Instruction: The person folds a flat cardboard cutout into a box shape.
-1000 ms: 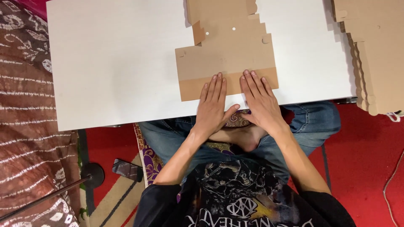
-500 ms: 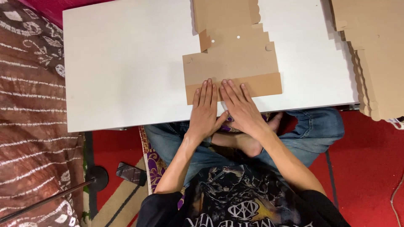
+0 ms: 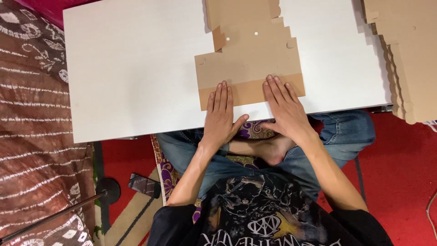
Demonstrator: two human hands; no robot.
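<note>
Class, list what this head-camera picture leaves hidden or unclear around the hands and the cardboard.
- Flat cardboard blank: its far end is cut off by the top edge.
- Near flap under the left hand and right hand: the parts beneath the fingers are covered.
- Stack of cardboard blanks: cut off by the right edge, so the count is unclear.
- White table: its legs are hidden beneath the top.

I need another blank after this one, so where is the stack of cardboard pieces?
In the head view, the stack of cardboard pieces lies at the table's far right corner, overhanging its edge, right of the flat cardboard under both hands.
</note>
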